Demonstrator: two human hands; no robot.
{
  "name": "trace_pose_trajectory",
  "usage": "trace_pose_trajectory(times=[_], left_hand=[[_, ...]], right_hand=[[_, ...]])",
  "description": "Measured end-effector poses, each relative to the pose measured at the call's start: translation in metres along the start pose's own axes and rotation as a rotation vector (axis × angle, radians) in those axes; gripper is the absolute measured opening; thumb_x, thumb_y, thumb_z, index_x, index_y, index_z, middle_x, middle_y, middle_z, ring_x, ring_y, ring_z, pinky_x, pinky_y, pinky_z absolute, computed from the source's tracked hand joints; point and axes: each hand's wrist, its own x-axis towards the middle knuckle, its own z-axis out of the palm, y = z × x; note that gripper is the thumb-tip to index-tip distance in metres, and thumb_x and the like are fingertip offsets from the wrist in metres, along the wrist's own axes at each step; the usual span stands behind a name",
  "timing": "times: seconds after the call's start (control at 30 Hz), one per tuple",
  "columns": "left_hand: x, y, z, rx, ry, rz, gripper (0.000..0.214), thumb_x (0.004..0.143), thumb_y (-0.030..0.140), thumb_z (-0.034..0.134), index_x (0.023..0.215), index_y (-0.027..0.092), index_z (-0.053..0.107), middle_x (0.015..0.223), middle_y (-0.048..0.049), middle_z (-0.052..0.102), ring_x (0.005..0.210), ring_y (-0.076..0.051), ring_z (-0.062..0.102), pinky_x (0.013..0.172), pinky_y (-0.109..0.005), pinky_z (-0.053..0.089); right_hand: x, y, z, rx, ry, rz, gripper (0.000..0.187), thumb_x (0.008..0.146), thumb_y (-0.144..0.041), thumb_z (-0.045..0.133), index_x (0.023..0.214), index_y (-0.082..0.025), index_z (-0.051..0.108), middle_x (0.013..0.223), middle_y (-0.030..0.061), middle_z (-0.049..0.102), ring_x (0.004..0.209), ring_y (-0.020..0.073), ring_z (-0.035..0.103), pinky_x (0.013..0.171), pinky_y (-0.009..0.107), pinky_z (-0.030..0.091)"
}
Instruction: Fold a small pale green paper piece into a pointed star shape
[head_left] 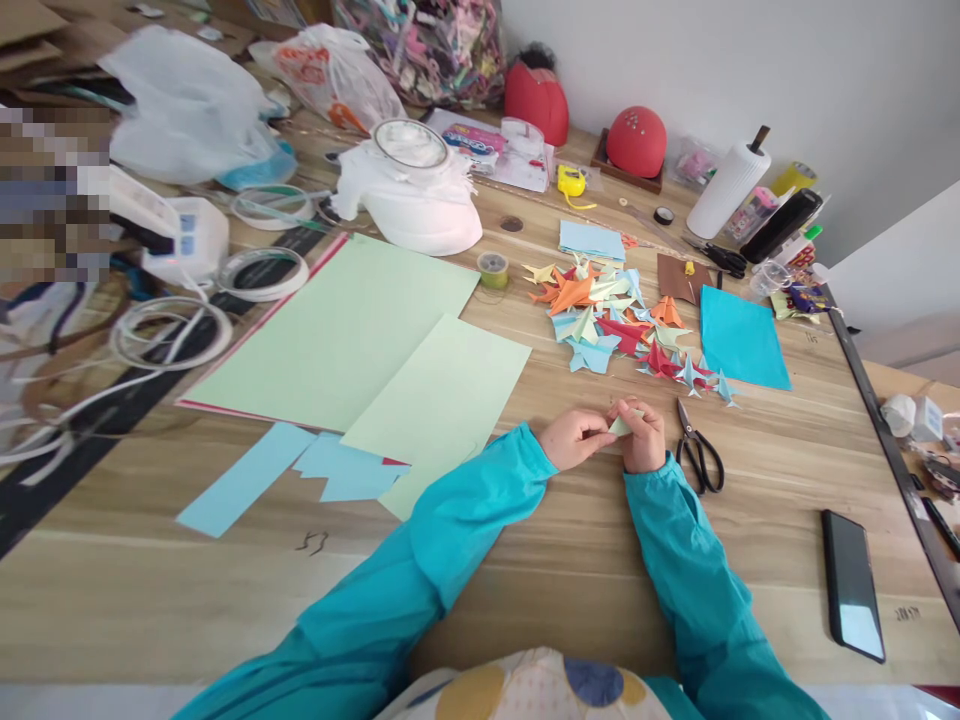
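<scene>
My left hand (574,437) and my right hand (643,437) meet over the wooden table (585,560), both pinching a small pale green folded paper piece (622,424) between the fingertips. Both arms wear teal sleeves. Black scissors (699,455) lie just right of my right hand. A pile of folded paper figures (615,325) in orange, red, blue and green lies beyond the hands.
Large light green sheets (352,340) lie to the left, with light blue paper cut-offs (300,475) below them. A blue sheet (739,340) lies at the right. A black phone (851,582) rests near the right edge. Tape rolls, bags, a paper towel roll (727,190) crowd the back.
</scene>
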Motion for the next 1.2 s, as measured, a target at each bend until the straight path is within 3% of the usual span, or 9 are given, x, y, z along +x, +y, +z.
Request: trace_pose_trajectory(times=[0.13,0.27,0.4,0.6,0.7,0.87,0.97,1.07,1.2], left_hand=[[0.0000,0.0002,-0.0005,0.001,-0.010,-0.020,0.034,0.078,0.033,0.047,0.051,0.013,0.048,0.045,0.0034,0.045,0.046,-0.007,0.039,0.047,-0.020,0.031],[-0.0006,-0.0001,-0.0021,-0.009,-0.024,0.003,0.031,0.077,0.029,0.047,0.051,0.013,0.051,0.046,0.0028,0.046,0.046,-0.007,0.041,0.047,-0.020,0.032],[-0.0014,-0.0008,-0.0035,-0.124,-0.008,-0.048,0.033,0.076,0.031,0.048,0.048,0.013,0.047,0.043,0.0032,0.043,0.042,-0.006,0.039,0.044,-0.020,0.031],[0.0018,0.0010,0.0004,-0.273,0.143,-0.036,0.024,0.069,0.035,0.059,0.069,0.012,0.057,0.058,0.0020,0.050,0.051,-0.007,0.045,0.047,-0.019,0.036],[0.0037,-0.0001,0.0008,-0.315,0.170,-0.056,0.025,0.066,0.036,0.062,0.067,0.012,0.057,0.060,0.0015,0.051,0.051,-0.007,0.047,0.047,-0.020,0.038],[0.0066,-0.0043,-0.0048,-0.457,0.257,-0.134,0.030,0.066,0.036,0.063,0.080,0.011,0.056,0.054,0.0020,0.054,0.047,-0.008,0.050,0.048,-0.022,0.042],[0.0078,-0.0040,-0.0073,-0.507,0.325,-0.070,0.037,0.066,0.035,0.064,0.094,0.012,0.055,0.064,0.0008,0.056,0.047,-0.007,0.050,0.046,-0.021,0.042],[0.0075,-0.0033,-0.0078,-0.531,0.300,-0.034,0.047,0.067,0.031,0.064,0.108,0.015,0.050,0.068,0.0013,0.053,0.050,-0.007,0.050,0.046,-0.021,0.042],[0.0064,-0.0068,-0.0082,-0.600,0.231,-0.012,0.046,0.069,0.030,0.061,0.112,0.016,0.050,0.072,-0.0006,0.053,0.057,-0.010,0.052,0.050,-0.023,0.045]], right_hand=[[0.0017,-0.0009,-0.0007,0.068,0.103,0.071,0.022,0.067,-0.036,0.063,0.057,-0.017,0.058,0.056,-0.0028,0.052,0.044,0.0080,0.042,0.040,0.022,0.031],[0.0056,-0.0005,-0.0043,0.166,0.169,0.149,0.025,0.067,-0.041,0.063,0.061,-0.018,0.053,0.054,-0.0044,0.051,0.042,0.0083,0.043,0.040,0.022,0.036],[0.0074,-0.0015,-0.0061,0.199,0.150,0.144,0.026,0.067,-0.041,0.063,0.062,-0.018,0.052,0.053,-0.0043,0.051,0.043,0.0080,0.044,0.040,0.022,0.037],[0.0035,-0.0016,-0.0021,0.072,0.061,0.087,0.026,0.061,-0.039,0.068,0.056,-0.018,0.055,0.052,-0.0034,0.052,0.044,0.0087,0.043,0.041,0.024,0.035],[0.0019,0.0011,-0.0016,0.006,0.011,0.059,0.027,0.061,-0.040,0.068,0.054,-0.017,0.056,0.049,-0.0029,0.052,0.042,0.0089,0.042,0.040,0.024,0.033],[0.0020,-0.0004,-0.0019,0.156,0.000,0.093,0.035,0.073,-0.050,0.050,0.067,-0.017,0.059,0.050,-0.0010,0.053,0.043,0.0113,0.047,0.040,0.024,0.034],[0.0017,-0.0034,-0.0015,0.165,0.004,0.080,0.025,0.071,-0.042,0.057,0.073,-0.018,0.059,0.055,-0.0013,0.056,0.044,0.0105,0.049,0.041,0.024,0.035],[0.0011,-0.0034,-0.0013,0.122,0.002,0.075,0.019,0.068,-0.035,0.063,0.068,-0.018,0.058,0.055,-0.0021,0.056,0.044,0.0096,0.048,0.042,0.023,0.036],[0.0017,-0.0001,-0.0021,0.103,0.015,0.085,0.018,0.067,-0.034,0.063,0.062,-0.017,0.056,0.050,-0.0028,0.055,0.043,0.0097,0.047,0.043,0.024,0.036]])
